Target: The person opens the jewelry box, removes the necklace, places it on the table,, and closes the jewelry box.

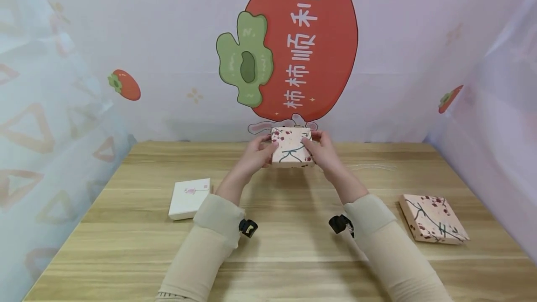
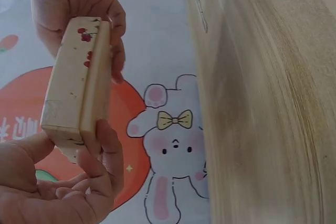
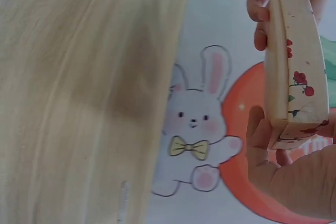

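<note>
A pink box with a blossom-branch print (image 1: pixel 290 146) is held up above the back of the table between two hands. The left hand (image 1: pixel 255 155) grips its left side, thumb on the printed face; the right hand (image 1: pixel 326 154) grips the right side the same way. In the left wrist view the box (image 2: pixel 73 77) stands on edge, with the left hand (image 2: pixel 58 182) at its lower end and the right hand at its upper end. The right wrist view shows the box's side (image 3: pixel 299 66), the lid fitted over the base, and the right hand (image 3: pixel 299 177) around its lower end.
A white box with a small pink flower (image 1: pixel 190 198) lies at the left of the wooden table (image 1: pixel 289 264). A second blossom-print box (image 1: pixel 434 219) lies at the right. Thin pale cords (image 1: pixel 373 167) lie near the back edge, before the printed backdrop (image 1: pixel 180 50).
</note>
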The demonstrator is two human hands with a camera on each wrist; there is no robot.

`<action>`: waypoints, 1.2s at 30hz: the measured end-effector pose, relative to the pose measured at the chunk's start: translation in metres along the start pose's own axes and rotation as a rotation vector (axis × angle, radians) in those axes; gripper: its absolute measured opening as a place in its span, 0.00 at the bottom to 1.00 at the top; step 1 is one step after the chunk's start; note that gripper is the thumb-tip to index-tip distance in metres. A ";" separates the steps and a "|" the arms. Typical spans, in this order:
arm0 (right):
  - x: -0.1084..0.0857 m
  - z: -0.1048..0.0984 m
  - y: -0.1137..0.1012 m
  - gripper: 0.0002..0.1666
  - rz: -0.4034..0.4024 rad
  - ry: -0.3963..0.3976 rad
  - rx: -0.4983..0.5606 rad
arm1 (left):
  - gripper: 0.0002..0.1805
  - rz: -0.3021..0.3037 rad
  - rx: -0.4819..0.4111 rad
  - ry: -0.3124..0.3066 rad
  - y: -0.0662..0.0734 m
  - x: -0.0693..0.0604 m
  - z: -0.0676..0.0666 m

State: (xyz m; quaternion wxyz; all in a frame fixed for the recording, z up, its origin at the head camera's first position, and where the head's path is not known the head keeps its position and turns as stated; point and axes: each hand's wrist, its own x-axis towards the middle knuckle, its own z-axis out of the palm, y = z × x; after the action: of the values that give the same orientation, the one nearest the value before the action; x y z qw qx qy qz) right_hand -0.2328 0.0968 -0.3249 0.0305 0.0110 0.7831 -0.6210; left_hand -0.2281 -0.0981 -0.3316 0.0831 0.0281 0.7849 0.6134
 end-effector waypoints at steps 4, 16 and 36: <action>0.015 0.004 0.014 0.31 0.064 0.001 -0.035 | 0.32 -0.041 0.004 0.011 -0.008 0.017 0.003; 0.031 0.016 0.040 0.33 0.090 -0.030 -0.155 | 0.30 -0.119 0.078 -0.012 -0.033 0.048 0.016; 0.043 0.028 0.046 0.37 0.067 -0.078 -0.495 | 0.22 -0.178 0.253 0.013 -0.038 0.052 0.022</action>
State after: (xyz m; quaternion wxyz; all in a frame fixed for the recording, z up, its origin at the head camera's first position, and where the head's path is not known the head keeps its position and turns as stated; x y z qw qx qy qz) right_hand -0.2718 0.0795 -0.3790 0.0831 0.0054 0.9088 -0.4088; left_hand -0.2730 -0.0784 -0.3786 0.1278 -0.0351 0.8557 0.5002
